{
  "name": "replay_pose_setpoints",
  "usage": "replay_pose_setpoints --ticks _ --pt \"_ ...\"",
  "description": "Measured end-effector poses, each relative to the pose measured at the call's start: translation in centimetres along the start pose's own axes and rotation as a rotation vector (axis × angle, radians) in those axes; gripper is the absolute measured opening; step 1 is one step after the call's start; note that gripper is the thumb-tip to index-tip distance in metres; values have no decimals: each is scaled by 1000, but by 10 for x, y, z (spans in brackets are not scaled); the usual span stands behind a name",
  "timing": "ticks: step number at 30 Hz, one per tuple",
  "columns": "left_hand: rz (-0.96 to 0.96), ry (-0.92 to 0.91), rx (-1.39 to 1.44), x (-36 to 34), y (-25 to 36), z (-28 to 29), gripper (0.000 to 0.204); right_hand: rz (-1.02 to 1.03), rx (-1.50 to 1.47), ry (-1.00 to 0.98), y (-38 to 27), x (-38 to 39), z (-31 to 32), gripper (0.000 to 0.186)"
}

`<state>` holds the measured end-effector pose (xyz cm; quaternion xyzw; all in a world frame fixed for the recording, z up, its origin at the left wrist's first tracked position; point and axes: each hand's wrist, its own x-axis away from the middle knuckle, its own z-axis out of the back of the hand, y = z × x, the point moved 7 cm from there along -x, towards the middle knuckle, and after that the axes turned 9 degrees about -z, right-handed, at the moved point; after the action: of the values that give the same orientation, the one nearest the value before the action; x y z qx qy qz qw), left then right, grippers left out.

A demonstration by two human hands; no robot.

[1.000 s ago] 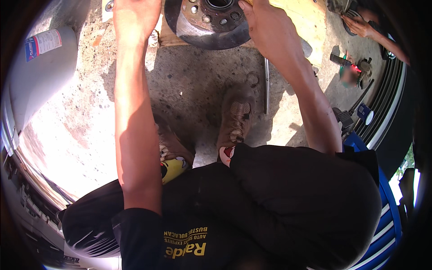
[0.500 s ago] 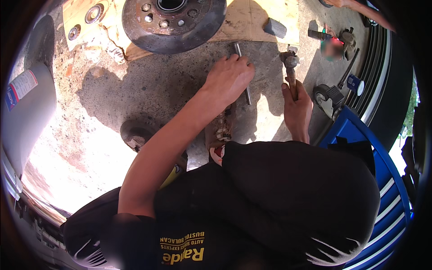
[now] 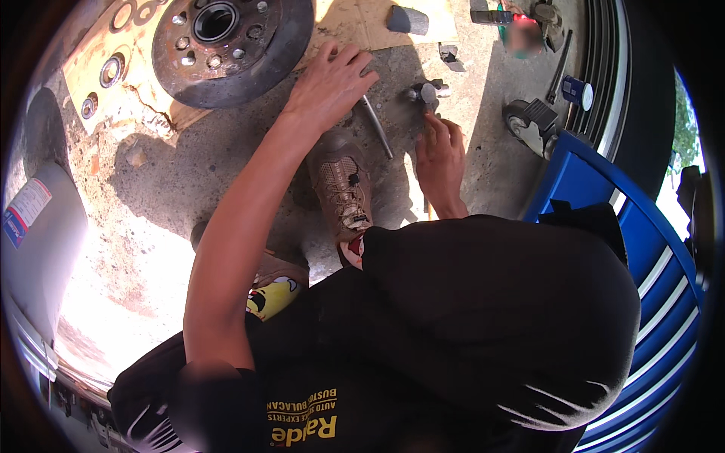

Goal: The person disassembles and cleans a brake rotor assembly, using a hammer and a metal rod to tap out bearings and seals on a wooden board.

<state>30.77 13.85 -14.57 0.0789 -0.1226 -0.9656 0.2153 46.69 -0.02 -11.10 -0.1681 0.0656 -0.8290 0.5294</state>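
My left hand [image 3: 328, 87] reaches past the near right edge of a rusty brake disc [image 3: 260, 79], its fingers apart and holding nothing. Just below those fingers a metal rod [image 3: 377, 127] lies slanted on the concrete. A ball-peen hammer [image 3: 427, 93] is down at floor level, its head pointing away from me. Over its handle lies my right hand [image 3: 442, 162], with loosely extended fingers behind the head. That hand hides most of the handle, and whether the fingertips still touch it is hard to see.
Bearing rings [image 3: 112, 70] lie on cardboard [image 3: 355, 26] beside the disc. A dark pad [image 3: 408, 20] sits at its far edge. To the right are a caster wheel [image 3: 529, 124], a blue can [image 3: 577, 93] and a blue slatted frame [image 3: 589, 174]. A grey cylinder [image 3: 53, 241] stands left.
My left hand has let go of the rod and moved toward the disc. The hammer has gone down to the floor, and my right hand's grip has loosened. The view has shifted.
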Motion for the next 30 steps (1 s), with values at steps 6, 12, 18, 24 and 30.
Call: replay_pose_setpoints --ticks 6,12,18,24,30 --pt "-118 36 -93 3 -3 13 15 201 142 -161 -29 -8 -25 30" --pt "22 53 336 -14 -5 108 26 232 -82 -78 -36 -1 2 22" --pt "648 1056 1716 -2 -24 135 53 423 -495 130 -112 -21 62 30" --pt "662 1104 2106 8 -34 180 56 430 -658 -166 -151 -29 49 45" --pt "293 1040 2138 14 -42 212 48 -106 -1514 -911 -168 -22 21 65"
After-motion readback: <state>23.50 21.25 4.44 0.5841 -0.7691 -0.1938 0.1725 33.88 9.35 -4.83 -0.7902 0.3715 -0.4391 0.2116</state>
